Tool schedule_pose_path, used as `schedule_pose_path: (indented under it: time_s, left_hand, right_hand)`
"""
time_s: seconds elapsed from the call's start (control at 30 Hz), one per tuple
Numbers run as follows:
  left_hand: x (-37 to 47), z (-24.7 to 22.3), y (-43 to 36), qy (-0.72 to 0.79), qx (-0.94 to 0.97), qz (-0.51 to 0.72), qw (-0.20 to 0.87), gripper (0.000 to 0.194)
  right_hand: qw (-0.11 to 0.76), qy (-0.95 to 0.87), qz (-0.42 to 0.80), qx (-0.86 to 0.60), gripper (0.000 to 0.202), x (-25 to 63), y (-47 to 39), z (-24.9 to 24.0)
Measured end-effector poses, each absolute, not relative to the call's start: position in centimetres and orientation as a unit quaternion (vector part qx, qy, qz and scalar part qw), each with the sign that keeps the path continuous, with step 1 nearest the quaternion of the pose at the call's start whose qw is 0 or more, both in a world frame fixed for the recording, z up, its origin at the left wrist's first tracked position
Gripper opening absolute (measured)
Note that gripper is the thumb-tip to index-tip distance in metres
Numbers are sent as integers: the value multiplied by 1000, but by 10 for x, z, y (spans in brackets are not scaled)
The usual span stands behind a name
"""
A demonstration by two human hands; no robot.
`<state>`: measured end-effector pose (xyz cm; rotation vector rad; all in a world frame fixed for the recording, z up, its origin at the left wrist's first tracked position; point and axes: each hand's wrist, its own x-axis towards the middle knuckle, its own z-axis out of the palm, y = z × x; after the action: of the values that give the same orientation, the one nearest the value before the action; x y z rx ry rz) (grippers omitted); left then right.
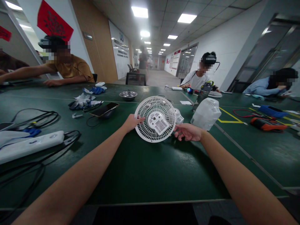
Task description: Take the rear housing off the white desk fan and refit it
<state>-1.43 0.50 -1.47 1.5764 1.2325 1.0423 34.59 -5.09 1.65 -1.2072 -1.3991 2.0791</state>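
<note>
The left hand [130, 123] has its grip clamped on the left rim of a round white plastic fan grille [153, 122], judged light, stiff, fragile-ribbed and best held by the rim, upright over the dark-green desk [154, 175], the right hand [188, 132] at its right edge, closure undeterminable.

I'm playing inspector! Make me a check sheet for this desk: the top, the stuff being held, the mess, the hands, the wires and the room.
Surface: dark green table, yellow tape lines at right.
Things in hand: round white fan grille, tilted up; another white part behind it.
Clutter: phone, gloves, metal bowl, power strip.
Left hand: grips the grille's rim, thumb in front.
Right hand: fingers at the grille's opposite edge; grip unclear.
Cables: black cables at left, red lead at right.
Surroundings: people seated around the table, ceiling lights on.
</note>
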Motion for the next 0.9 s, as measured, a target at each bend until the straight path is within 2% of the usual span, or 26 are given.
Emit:
schedule_pose_path:
  time_s: [0.1, 0.27, 0.4, 0.53, 0.6, 0.77, 0.9]
  left_hand:
    - [-14, -13, 3, 489, 636, 420, 424, 31]
    - [-11, -14, 4, 501, 630, 424, 416, 24]
    - [-12, -18, 8, 505, 628, 427, 410, 28]
    - [-13, -21, 10, 490, 635, 436, 408, 35]
    - [-13, -21, 10, 493, 635, 442, 398, 43]
    - [-13, -21, 10, 466, 620, 468, 425, 76]
    - [-14, -23, 15, 468, 599, 465, 453, 86]
  right_hand:
    - [207, -481, 724, -448, 41, 321, -56, 14]
    - [226, -444, 781, -377, 59, 283, -71, 14]
    - [321, -383, 786, -364, 47, 263, -80, 13]
    - [365, -338, 771, -398, 41, 253, -84, 12]
    - [392, -326, 757, -408, 36, 250, -86, 11]
    - [491, -362, 676, -413, 26, 244, -86, 5]
    - [558, -402, 593, -418, 23, 250, -78, 1]
